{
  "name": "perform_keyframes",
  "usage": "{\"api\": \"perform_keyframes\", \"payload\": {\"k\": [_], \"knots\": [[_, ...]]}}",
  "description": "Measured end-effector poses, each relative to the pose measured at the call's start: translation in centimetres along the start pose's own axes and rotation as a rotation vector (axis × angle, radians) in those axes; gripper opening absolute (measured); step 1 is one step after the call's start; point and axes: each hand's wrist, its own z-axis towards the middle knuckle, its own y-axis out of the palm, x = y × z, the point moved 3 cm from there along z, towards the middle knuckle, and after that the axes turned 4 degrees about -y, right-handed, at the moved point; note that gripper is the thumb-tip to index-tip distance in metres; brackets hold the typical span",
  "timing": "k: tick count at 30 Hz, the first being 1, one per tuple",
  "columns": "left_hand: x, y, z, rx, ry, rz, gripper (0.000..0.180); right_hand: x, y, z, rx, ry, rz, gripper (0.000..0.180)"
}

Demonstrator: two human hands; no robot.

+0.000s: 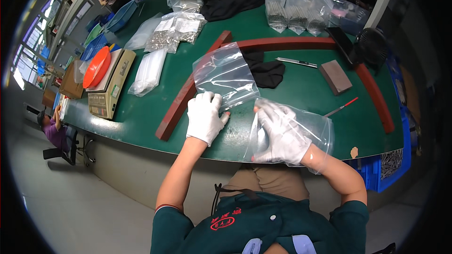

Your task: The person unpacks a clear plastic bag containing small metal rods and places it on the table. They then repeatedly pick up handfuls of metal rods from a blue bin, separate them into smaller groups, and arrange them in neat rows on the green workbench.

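Observation:
My left hand, in a white glove with bare fingertips, rests on the green table with its fingers bent and the thumb apart. Its index finger touches the near edge of a flat clear plastic bag, which lies partly across a red-brown bar. My right hand, gloved likewise, is inside a second clear plastic bag. The film covers it to the wrist, and its fingers are stretched out and apart. Both bags look empty.
Red-brown bars frame the work area. Inside it lie a utility knife, a brown block, a red-tipped tool and black cloth. A scale with an orange bowl stands left; filled bags lie farther back.

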Motion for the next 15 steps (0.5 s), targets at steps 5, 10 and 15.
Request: {"api": "perform_keyframes", "payload": {"k": [5,10,15], "knots": [[-0.4,1.5,-0.3,-0.003,0.054,0.083,0.015,-1.2,0.7,0.6,-0.063,-0.170,0.073,0.096],[0.9,0.0,-0.7,0.084,0.091,0.004,0.015,-1.2,1.5,1.7,-0.060,-0.227,0.082,0.097],[2.8,-1.6,-1.5,0.108,0.188,-0.099,0.017,-0.5,0.9,2.5,-0.115,-0.165,0.023,0.096]]}}
